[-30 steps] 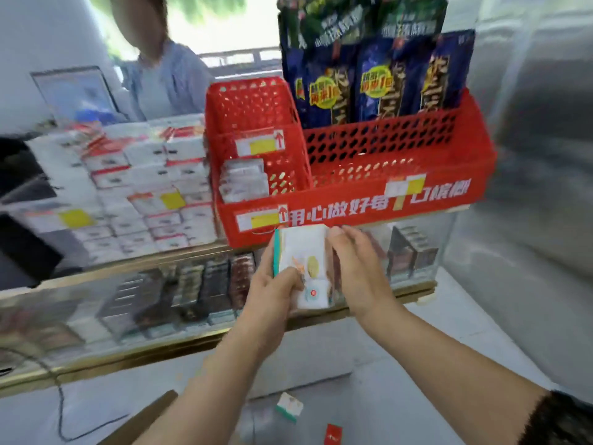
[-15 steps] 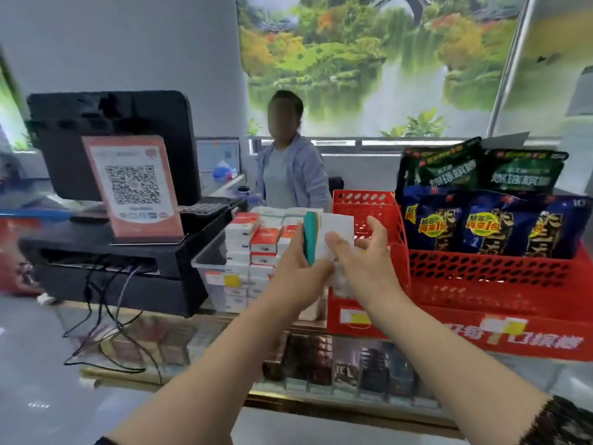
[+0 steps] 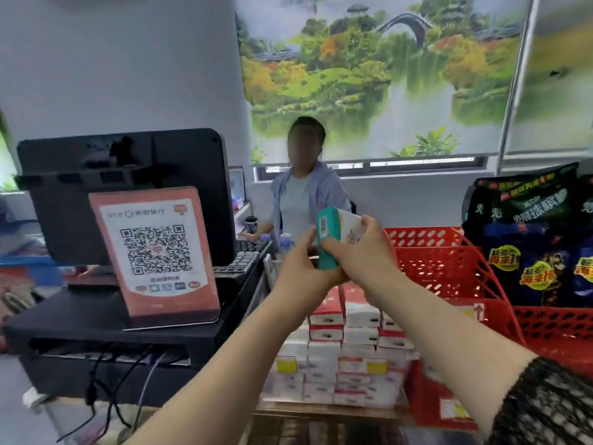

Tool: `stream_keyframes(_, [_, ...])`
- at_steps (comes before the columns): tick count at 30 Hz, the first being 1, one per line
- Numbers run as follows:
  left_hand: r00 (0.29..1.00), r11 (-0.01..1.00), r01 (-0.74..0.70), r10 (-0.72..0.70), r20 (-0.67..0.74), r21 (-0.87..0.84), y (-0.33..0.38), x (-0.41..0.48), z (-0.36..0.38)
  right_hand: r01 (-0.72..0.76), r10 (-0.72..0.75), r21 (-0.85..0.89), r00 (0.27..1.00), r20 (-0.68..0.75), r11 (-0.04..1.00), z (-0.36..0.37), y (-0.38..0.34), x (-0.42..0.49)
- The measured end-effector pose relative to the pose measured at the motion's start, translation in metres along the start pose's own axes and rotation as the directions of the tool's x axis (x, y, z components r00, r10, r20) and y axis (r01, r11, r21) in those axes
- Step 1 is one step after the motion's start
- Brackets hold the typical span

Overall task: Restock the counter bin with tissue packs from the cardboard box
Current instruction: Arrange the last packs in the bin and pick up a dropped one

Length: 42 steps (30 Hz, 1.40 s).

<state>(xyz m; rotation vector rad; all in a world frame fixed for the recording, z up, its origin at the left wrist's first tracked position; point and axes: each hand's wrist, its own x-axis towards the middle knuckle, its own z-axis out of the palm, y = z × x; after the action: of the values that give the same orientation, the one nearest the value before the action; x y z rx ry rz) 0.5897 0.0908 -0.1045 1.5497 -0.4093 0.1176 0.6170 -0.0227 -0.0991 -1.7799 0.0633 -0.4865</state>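
Tissue pack [image 3: 333,234]: lower part covered by both hands; print too blurred to read.
Counter bin [image 3: 394,374]: walls mostly hidden by stacked packs [image 3: 346,345] and forearms.
Red basket [image 3: 449,268]: right part cut by frame edge.
Snack bags [image 3: 526,239]: rightmost cut off.
Sign [image 3: 154,252]: small print illegible.
Cardboard box: out of frame.
Person behind counter [image 3: 305,200]: lower body hidden.

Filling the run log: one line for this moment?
hands: left and right hold tissue pack | place: above stocked bin | status: not yet placed
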Motion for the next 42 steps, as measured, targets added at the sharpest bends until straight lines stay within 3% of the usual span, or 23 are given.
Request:
stream_keyframes(3, [0.998,0.999,0.041,-0.042,-0.039,-0.015,0.007,0.015,-0.022,-0.037,0.036,0.012,0.999,0.04,0.999,-0.001,-0.003,0.038])
stream_keyframes(6, [0.986,0.998,0.032,-0.04,-0.159,-0.054,0.011,0.022,-0.04,-0.034,0.041,-0.129,0.998,0.053,0.991,-0.005,-0.002,0.074])
stream_keyframes(11, [0.952,0.992,-0.037,-0.002,-0.307,-0.122,0.017,0.016,-0.059,0.068,0.026,-0.349,0.966,0.258,0.935,0.013,0.011,0.118])
stream_keyframes(15, [0.935,0.991,-0.043,-0.006,-0.356,-0.128,0.02,0.006,-0.07,0.263,0.017,-0.589,0.905,0.426,0.765,0.043,0.021,0.136])
stream_keyframes(18, [0.929,0.995,-0.04,0.001,-0.37,-0.097,0.02,0.0,-0.076,0.374,0.013,-0.672,0.868,0.496,0.639,0.067,0.029,0.143])
stream_keyframes(28, [0.892,0.998,0.023,-0.046,-0.449,-0.057,0.012,-0.003,-0.08,0.415,-0.021,-0.671,0.859,0.511,0.614,0.096,0.057,0.166])
stream_keyframes(33, [0.885,0.996,0.067,-0.086,-0.457,-0.059,0.007,-0.003,-0.074,0.404,0.059,-0.697,0.841,0.538,0.593,0.095,0.075,0.172])
stream_keyframes(39, [0.88,0.995,0.089,-0.1,-0.465,-0.047,0.004,-0.003,-0.07,0.37,0.113,-0.666,0.818,0.564,0.648,0.091,0.086,0.176])
stream_keyframes(42, [0.885,0.994,0.084,-0.104,-0.455,-0.063,0.002,-0.002,-0.068,0.409,0.07,-0.665,0.819,0.57,0.625,0.088,0.088,0.174])
